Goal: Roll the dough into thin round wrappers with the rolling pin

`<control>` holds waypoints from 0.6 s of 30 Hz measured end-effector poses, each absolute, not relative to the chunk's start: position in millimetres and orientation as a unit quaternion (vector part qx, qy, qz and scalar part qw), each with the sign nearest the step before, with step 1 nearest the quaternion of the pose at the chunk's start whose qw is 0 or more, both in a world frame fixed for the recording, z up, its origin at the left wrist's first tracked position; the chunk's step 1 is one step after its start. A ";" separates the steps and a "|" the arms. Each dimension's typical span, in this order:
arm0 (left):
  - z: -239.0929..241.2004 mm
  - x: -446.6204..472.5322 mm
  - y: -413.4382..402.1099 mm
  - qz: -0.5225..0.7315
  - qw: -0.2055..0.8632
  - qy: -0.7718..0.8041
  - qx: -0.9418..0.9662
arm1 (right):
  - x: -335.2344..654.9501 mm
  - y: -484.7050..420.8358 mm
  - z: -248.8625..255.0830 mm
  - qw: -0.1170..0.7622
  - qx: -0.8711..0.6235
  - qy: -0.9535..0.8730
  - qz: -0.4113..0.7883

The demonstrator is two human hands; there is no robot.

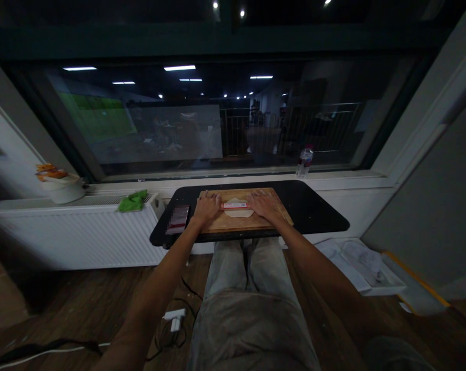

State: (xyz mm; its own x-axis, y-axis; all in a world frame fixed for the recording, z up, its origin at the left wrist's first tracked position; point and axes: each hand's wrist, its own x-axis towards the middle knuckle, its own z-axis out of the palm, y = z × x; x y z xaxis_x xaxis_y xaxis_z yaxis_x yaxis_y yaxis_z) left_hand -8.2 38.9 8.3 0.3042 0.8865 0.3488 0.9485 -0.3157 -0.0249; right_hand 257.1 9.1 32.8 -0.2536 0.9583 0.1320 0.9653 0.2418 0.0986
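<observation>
A pale flat round of dough (pixel 238 211) lies on a wooden board (pixel 233 223) on a small black table (pixel 314 206). Across the dough lies a red-and-white rolling pin (pixel 235 205). My left hand (pixel 206 206) rests flat on the pin's left end, fingers stretched forward. My right hand (pixel 264 203) lies flat on the pin's right end, fingers also stretched out. Both arms reach straight ahead over my lap.
A phone-like flat object (pixel 178 218) lies on the table's left part. A green cloth (pixel 133 201) and a white bowl (pixel 62 188) sit on the radiator shelf at left. A water bottle (pixel 304 161) stands on the windowsill. Cables and a white adapter (pixel 175 317) lie on the floor.
</observation>
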 end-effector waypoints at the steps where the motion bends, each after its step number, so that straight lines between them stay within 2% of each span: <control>1: 9.8 -6.7 42.1 -0.135 0.112 -0.578 -0.797 | 256.7 11.8 34.5 0.020 -0.617 -0.781 -0.091; 11: 22.2 -0.6 62.9 -0.105 0.105 -0.606 -0.781 | 261.5 31.8 42.4 0.031 -0.593 -0.796 -0.118; 18: 20.9 -1.0 72.8 -0.087 0.116 -0.606 -0.783 | 261.2 42.3 46.9 0.036 -0.631 -0.770 -0.091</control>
State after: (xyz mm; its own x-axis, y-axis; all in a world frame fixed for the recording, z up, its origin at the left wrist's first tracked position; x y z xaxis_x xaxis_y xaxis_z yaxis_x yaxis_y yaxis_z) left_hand -1.0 72.8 20.9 0.2516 0.9275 0.2765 0.9678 -0.2397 -0.0765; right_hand 261.2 42.3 46.9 -0.2021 0.9646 0.1696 0.9776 0.1883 0.0942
